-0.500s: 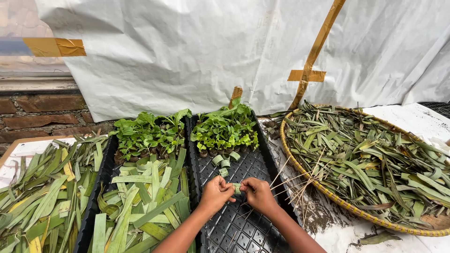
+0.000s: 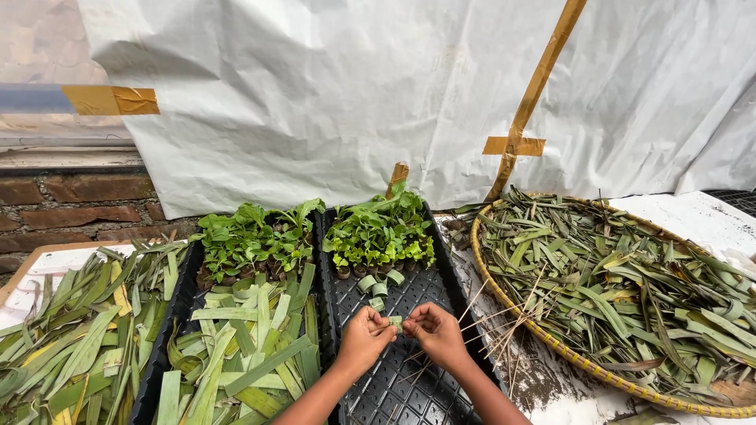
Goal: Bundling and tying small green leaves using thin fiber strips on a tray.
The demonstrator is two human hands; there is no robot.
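1. Our left hand (image 2: 364, 337) and right hand (image 2: 435, 334) pinch a small green leaf strip (image 2: 396, 323) between their fingertips, over the black tray's (image 2: 441, 267) near half.
2. The curl could spring open if our pinch slackens.
3. Thin sticks (image 2: 492, 330) lie along the tray's right edge; seedlings (image 2: 379, 232) fill its far end.

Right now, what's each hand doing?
Left hand: fingers pinched shut on the small green leaf piece.
Right hand: fingers pinched shut on the same leaf piece, over the black tray.
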